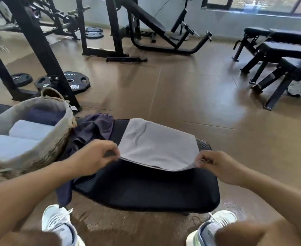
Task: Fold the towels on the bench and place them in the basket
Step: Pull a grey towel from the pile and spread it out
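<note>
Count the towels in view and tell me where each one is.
5. A grey towel is pinched by the left hand and right hand over the bench; a purple towel lies crumpled beside it; three sit folded in the basket. More may be hidden underneath.

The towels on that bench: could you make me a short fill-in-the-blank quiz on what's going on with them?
1. Both hands, left hand and right hand, pinch the near corners of the ____ towel.
2. The purple towel lies crumpled between that towel and the ____.
3. The basket stands on the person's ____ side.
4. The bench pad is ____ in colour.

Missing words: grey; basket; left; black
</note>
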`<state>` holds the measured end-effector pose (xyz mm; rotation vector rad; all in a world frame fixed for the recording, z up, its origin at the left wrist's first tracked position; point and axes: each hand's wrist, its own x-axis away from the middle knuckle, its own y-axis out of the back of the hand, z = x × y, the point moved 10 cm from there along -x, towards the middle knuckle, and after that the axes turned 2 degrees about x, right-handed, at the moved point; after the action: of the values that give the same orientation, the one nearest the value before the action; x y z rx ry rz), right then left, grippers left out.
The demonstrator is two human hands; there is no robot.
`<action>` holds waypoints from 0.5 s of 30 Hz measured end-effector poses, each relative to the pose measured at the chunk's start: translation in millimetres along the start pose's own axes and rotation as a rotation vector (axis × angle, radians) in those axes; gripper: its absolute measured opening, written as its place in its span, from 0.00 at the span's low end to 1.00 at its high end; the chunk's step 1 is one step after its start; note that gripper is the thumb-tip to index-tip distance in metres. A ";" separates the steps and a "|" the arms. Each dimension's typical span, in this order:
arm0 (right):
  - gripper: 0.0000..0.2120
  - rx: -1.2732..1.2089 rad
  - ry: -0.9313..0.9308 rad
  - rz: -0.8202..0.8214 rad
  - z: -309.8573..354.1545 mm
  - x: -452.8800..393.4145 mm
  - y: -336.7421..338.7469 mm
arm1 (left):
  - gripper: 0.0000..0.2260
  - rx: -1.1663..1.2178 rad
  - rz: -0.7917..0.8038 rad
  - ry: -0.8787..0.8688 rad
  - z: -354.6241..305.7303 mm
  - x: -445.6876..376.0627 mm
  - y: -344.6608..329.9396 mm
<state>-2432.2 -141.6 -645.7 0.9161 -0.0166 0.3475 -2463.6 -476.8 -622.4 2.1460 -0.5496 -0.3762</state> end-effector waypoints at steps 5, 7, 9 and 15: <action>0.04 0.179 0.072 0.128 6.3 14.6 -21.5 | 0.03 -0.207 0.099 -0.012 15.0 22.4 -24.4; 0.05 0.245 0.084 0.203 7.4 18.9 -31.4 | 0.03 -0.264 0.179 0.010 21.7 28.8 -31.6; 0.07 0.313 0.107 0.268 10.5 23.1 -42.2 | 0.04 -0.301 0.267 0.050 26.7 36.7 -39.2; 0.18 0.507 0.072 0.580 23.2 40.2 -76.5 | 0.11 -0.325 0.501 0.188 17.8 52.8 -55.2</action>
<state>-2368.2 -190.7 -684.2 1.3961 -0.1343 0.9531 -2412.6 -486.6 -681.1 1.6405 -0.8276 0.0168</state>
